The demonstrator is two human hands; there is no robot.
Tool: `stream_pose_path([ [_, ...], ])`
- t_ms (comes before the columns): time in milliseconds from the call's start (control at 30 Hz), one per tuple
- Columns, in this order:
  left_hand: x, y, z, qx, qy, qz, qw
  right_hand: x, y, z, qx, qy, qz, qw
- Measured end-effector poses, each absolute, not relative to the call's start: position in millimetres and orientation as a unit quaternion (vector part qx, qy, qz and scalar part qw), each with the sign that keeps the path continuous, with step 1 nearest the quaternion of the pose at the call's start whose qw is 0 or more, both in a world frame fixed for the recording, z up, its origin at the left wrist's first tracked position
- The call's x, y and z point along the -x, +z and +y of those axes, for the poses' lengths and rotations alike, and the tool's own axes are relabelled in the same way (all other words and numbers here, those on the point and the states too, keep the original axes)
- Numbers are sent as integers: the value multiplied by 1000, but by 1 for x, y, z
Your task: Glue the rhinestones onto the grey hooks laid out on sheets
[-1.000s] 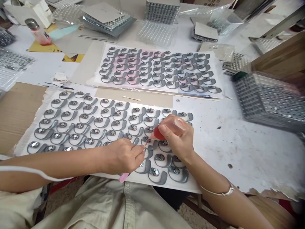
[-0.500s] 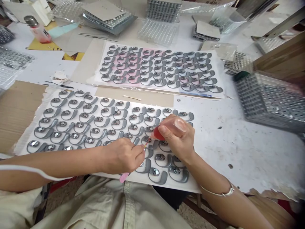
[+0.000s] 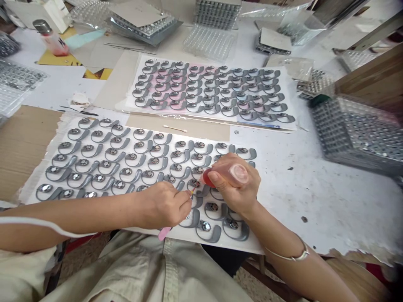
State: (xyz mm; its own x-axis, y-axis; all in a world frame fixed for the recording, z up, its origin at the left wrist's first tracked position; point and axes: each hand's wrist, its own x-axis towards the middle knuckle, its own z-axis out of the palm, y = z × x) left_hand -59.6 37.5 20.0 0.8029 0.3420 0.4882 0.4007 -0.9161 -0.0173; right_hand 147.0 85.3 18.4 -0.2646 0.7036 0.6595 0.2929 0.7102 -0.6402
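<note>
The left hand point(image 3: 165, 206) sat over the lower middle of the near sheet point(image 3: 245, 246). Its thumb and fingers point(image 3: 179, 201) were closed in a tight pinch on a thin pink stick point(image 3: 164, 233). The stick's fine yellowish tip reached just beside a round metal stud point(image 3: 195, 183), set on one of the gray hooks point(image 3: 192, 220) laid out in rows across the sheet.

The right hand point(image 3: 236, 184) was just right of the left, above the same sheet. Its fingers and thumb were curled around a small bottle point(image 3: 231, 174) of red liquid, gripping it firmly. The bottle lay tilted, with its red end pointing down toward that stud and close to the stick's tip, though not clearly touching either. A thin silver bracelet point(image 3: 297, 256) circled the right wrist.

Beyond the near sheet lay a far sheet point(image 3: 285, 105) with smaller-looking rows of the same hooks, and a cotton swab point(image 3: 174, 128) rested between the two. Left of the near sheet was brown cardboard point(image 3: 28, 147). Past the far sheet stood a capped bottle point(image 3: 50, 37) of pinkish liquid and clear plastic trays point(image 3: 209, 42). To the right of the near sheet sat a large tray of metal studs point(image 3: 352, 134). A beige shirt point(image 3: 126, 268) showed just below the near sheet.
</note>
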Motion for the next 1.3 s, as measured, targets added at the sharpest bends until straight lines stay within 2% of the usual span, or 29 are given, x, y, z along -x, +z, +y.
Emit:
stream_pose_path([
  [567,58,18,38,943,-255,-204,68,-148,18,84,310,171,-783,511],
  [800,61,18,37,947,-246,-199,59,-153,19,85,299,184,-763,543],
  [1300,60,17,36,945,-247,-204,66,-154,14,86,305,170,-778,523],
])
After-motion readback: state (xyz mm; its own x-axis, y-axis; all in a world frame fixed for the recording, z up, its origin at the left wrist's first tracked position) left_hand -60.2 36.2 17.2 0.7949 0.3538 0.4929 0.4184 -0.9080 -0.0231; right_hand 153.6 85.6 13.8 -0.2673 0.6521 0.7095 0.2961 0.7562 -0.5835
